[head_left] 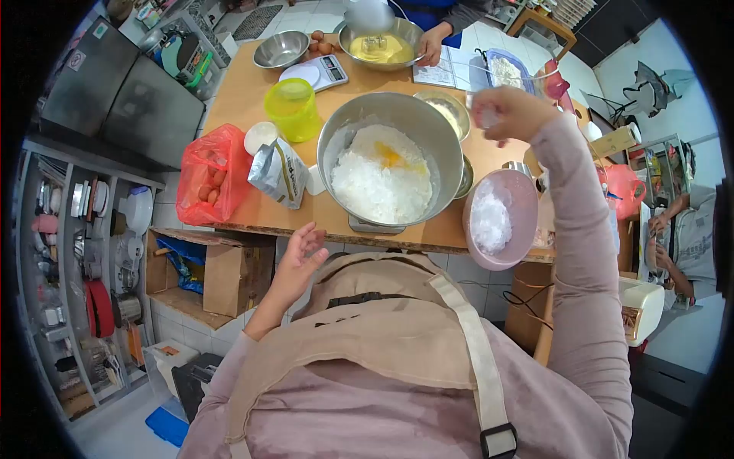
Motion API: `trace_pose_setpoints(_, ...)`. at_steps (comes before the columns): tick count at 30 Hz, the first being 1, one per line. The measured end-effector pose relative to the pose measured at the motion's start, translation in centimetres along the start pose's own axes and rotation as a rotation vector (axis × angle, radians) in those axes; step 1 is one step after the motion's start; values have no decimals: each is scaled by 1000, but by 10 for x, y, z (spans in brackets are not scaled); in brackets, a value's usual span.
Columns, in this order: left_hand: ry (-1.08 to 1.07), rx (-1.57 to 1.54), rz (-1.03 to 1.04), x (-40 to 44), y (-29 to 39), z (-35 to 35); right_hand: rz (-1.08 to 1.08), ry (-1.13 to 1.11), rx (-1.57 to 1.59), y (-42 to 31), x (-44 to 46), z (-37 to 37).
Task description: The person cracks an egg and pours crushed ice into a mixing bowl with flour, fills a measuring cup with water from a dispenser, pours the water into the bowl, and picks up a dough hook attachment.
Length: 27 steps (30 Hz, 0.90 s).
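A large metal mixing bowl [336,122] with white powder [382,183] and a yellow-orange patch in it stands at the table's front, on what looks like a scale [375,225]. My left hand [300,264] hovers empty before the table edge, fingers apart, below a silver foil pouch [277,174]. Raised to the right of the bowl, my right hand [514,113] has its fingers curled in; something small and whitish shows there, too unclear to name. Beneath my right forearm sits a pink bowl [521,206] with white powder [489,222].
Left on the table are a red bag of eggs [210,180] and a yellow-green container [292,111]. A kitchen scale [329,70] and metal bowl [281,50] stand farther back. Across the table, a co-worker's hand [432,44] steadies a bowl of yellow batter [382,50] under a mixer.
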<state>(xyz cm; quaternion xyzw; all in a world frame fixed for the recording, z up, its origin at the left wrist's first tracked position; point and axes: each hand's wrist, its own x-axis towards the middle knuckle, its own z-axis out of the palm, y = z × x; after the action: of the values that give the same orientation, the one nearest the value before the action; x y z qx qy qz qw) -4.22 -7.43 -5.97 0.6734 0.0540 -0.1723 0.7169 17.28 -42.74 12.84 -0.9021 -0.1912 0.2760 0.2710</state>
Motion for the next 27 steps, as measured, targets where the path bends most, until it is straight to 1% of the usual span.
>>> trace_pose_setpoints(3, -9, 28, -9, -1, -1, -2, 1, 74, 106, 71, -20, 8)
trace_pose_setpoints(5, -16, 20, -11, 0, -3, -3, 174, 145, 14, 90, -37, 29)
trace_pose_setpoints(7, -23, 55, -3, 1, -3, -6, 245, 150, 123, 133, -47, 59)
trace_pose_setpoints(9, -25, 71, 2, 2, -4, -9, 353, 233, 121, 169, -53, 94)
trace_pose_setpoints(11, -25, 64, 5, 3, -6, -11, 401, 257, 84, 189, -61, 123)
trace_pose_setpoints(15, -30, 98, -1, 4, -3, -11, 500, 311, -9, 203, -69, 153)
trace_pose_setpoints(19, -42, 101, -17, 4, -5, -10, 443, 454, -122, 203, -80, 165)
trace_pose_setpoints(22, -52, 113, -21, 4, -4, -8, 519, 439, -120, 192, -85, 163)
trace_pose_setpoints(25, -46, 121, -15, 4, -5, -8, 584, 424, -98, 208, -84, 156)
trace_pose_setpoints(27, -32, 118, -18, 3, -6, -8, 571, 373, -182, 208, -86, 146)
